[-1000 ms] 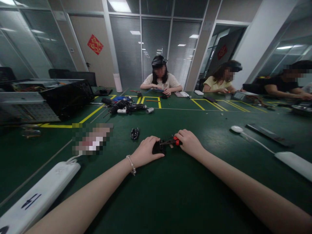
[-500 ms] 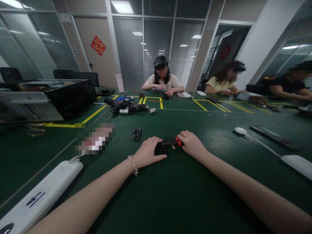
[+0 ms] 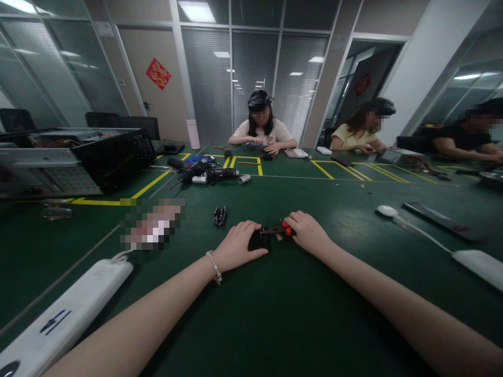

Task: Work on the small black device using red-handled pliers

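Note:
My left hand (image 3: 240,246) is closed around a small black part (image 3: 259,241) that rests on the green table. In my right hand (image 3: 308,229) is a pair of red-handled needle-nose pliers (image 3: 286,229), gripped by the handles. Their dark jaws point left and reach the top of the black part; what lies between the tips is too small to make out. A small tan piece (image 3: 279,237) shows just under the pliers. Beyond my left hand lies a separate black and silver part (image 3: 220,215).
An opened computer case (image 3: 113,162) stands at the left. Tools and a drill (image 3: 192,172) lie mid-table. A white power strip (image 3: 66,314) is at the near left, a white mouse-like object (image 3: 387,211) at the right. Co-workers (image 3: 262,128) sit across the table.

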`<action>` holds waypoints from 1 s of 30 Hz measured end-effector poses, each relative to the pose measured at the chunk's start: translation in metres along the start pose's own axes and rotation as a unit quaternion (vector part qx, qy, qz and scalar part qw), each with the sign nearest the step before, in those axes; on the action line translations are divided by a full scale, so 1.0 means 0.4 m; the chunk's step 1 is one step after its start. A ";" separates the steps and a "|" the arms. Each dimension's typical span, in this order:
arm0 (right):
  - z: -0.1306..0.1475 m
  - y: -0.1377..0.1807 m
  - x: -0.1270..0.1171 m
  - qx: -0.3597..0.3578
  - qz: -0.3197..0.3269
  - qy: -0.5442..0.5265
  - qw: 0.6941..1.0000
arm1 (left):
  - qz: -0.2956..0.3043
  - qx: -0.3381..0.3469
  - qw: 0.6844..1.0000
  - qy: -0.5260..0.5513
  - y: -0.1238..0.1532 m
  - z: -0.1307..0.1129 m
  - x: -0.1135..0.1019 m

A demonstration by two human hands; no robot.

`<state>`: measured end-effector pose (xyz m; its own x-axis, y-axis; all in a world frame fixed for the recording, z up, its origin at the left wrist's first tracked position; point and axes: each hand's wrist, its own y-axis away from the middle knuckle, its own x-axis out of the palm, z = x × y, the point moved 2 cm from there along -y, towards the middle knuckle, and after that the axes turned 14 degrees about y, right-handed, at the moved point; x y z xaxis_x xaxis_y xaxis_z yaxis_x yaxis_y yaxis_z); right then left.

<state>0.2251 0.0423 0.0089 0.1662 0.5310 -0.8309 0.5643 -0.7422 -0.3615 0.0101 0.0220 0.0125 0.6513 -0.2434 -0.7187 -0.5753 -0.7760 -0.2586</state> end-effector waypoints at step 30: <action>0.001 -0.002 -0.002 -0.008 0.000 0.002 1.000 | -0.004 0.017 1.000 -0.022 0.000 0.002 0.004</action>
<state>0.2243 0.0422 0.0095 0.1684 0.5329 -0.8293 0.5773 -0.7352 -0.3552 0.0107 0.0220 0.0108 0.6336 -0.2109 -0.7444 -0.5873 -0.7574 -0.2853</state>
